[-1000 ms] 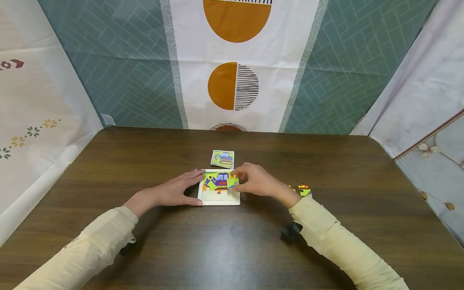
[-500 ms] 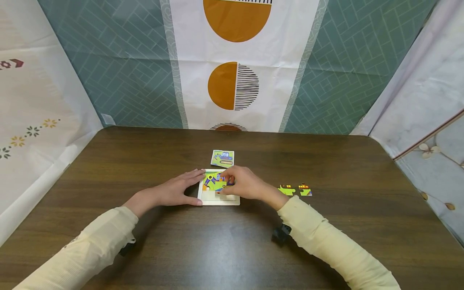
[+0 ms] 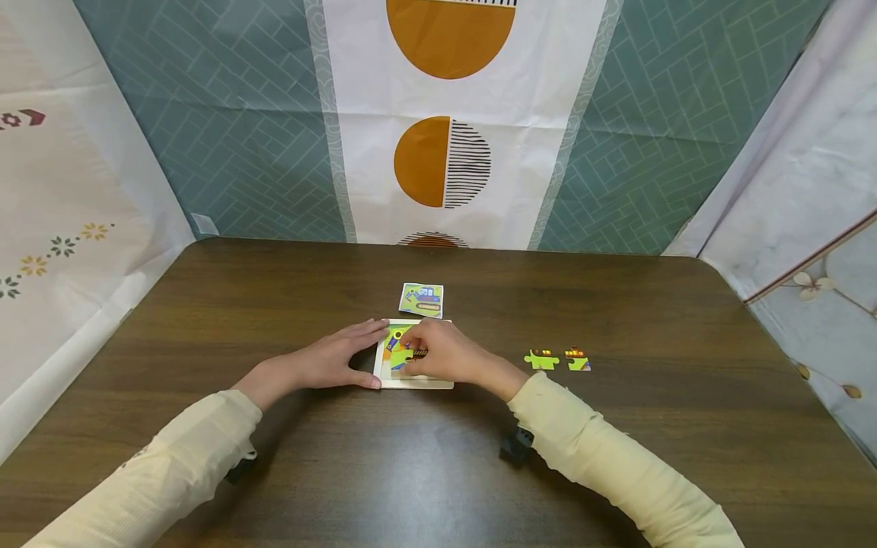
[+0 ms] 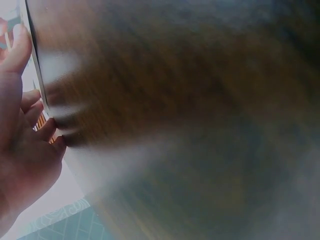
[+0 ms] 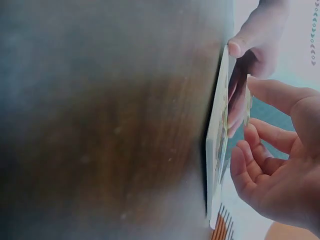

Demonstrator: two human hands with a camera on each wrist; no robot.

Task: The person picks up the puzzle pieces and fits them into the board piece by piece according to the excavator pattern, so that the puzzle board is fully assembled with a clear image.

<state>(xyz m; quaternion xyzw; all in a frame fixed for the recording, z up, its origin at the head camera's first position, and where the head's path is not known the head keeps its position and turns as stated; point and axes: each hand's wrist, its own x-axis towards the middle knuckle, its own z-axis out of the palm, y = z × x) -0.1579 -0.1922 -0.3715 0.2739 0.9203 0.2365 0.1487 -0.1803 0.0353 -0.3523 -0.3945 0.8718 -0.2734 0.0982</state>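
Observation:
A small white puzzle tray (image 3: 432, 384) lies on the dark wooden table, with green and purple pieces of a digger picture in its upper part. My left hand (image 3: 330, 356) rests at the tray's left edge, fingers and thumb stretched along its side. Over the tray, my right hand (image 3: 448, 352) pinches a green jigsaw piece (image 5: 248, 100) between thumb and fingers. In the right wrist view that piece is held up edge-on, apart from the tray. The right hand hides the tray's right part in the head view.
A picture card (image 3: 421, 299) of a digger lies just behind the tray. To the right, a green jigsaw piece (image 3: 542, 360) and a second jigsaw piece (image 3: 578, 359) lie side by side on the table (image 3: 301, 449). Patterned cloth hangs behind the table.
My right hand has moved left across the tray with the jigsaw piece, from its right side toward the lower left. The loose pieces at right have come into full view. My left hand stays put.

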